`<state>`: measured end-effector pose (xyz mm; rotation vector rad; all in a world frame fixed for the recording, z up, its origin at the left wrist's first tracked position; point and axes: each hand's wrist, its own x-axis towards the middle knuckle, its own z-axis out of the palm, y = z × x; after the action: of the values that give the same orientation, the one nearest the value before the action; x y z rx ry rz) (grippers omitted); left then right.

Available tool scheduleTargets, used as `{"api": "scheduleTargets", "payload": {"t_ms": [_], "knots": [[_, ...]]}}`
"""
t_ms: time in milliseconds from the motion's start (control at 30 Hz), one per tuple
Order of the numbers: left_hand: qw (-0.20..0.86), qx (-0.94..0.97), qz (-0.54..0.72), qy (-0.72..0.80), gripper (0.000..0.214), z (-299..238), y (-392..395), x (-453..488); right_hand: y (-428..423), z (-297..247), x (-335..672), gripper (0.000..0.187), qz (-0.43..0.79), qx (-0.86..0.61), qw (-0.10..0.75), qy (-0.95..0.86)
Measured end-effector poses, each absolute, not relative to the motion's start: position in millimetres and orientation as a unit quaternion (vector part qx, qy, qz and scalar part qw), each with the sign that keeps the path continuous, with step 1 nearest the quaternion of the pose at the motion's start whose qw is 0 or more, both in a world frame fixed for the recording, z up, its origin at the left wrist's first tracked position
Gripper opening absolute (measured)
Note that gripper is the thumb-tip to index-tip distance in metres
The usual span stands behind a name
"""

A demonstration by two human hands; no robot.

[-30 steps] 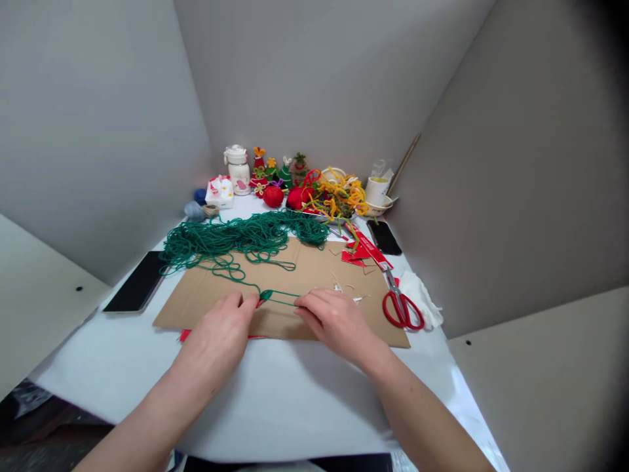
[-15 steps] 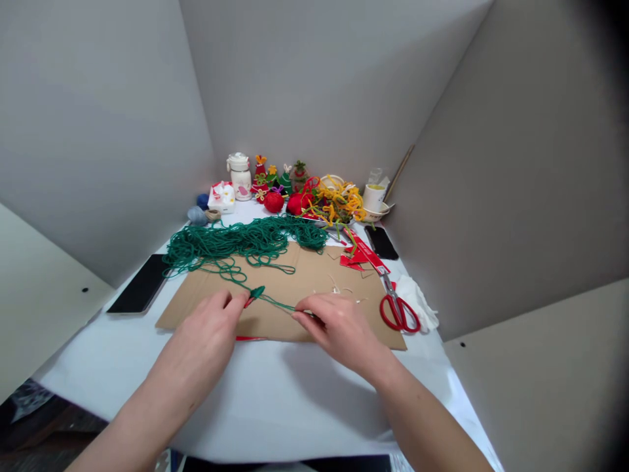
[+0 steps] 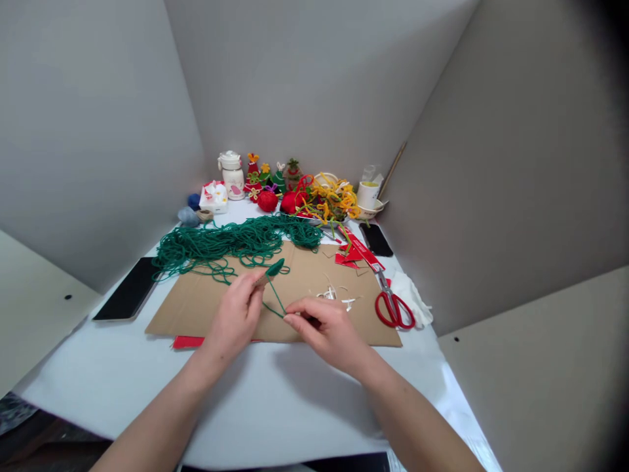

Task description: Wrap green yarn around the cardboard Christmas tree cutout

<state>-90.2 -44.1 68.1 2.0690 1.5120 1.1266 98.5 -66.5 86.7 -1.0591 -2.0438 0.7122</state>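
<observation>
Between the fingers of my left hand [image 3: 239, 303] is a small piece wrapped in green yarn [image 3: 275, 267], its pointed tip sticking out to the upper right; my fingers cover the rest. My right hand [image 3: 319, 322] pinches a strand of green yarn [image 3: 278, 299] that runs taut from the wrapped piece and doubles back toward my left hand. Both hands are above a brown cardboard sheet [image 3: 187, 308]. Behind them a loose heap of green yarn [image 3: 216, 244] spreads across the cardboard's far edge.
Red-handled scissors [image 3: 394, 309] lie at the right by a white tissue [image 3: 411, 295]. Red card scraps [image 3: 348, 257] and white bits [image 3: 328, 293] rest on the cardboard. Phones [image 3: 126, 290] lie on both sides. Yellow yarn [image 3: 339, 200], small yarn trees and a white bottle [image 3: 232, 176] stand behind.
My left hand has lifted and turned the wrapped piece, its tip now pointing up and right. My right hand has come slightly closer, so the strand between them now bends at my fingertips.
</observation>
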Motion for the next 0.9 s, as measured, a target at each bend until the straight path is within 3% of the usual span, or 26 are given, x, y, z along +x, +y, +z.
{"api": "scheduleTargets", "payload": {"t_ms": [367,900], "knots": [[0.58,0.472,0.471,0.469,0.025,54,-43,-76,-42,71,122,0.02,0.332,-0.467,0.351,-0.741],[0.674,0.379,0.466,0.43,0.026,48,-43,-77,-40,64,125,0.022,0.37,-0.477,0.364,-0.709]]}}
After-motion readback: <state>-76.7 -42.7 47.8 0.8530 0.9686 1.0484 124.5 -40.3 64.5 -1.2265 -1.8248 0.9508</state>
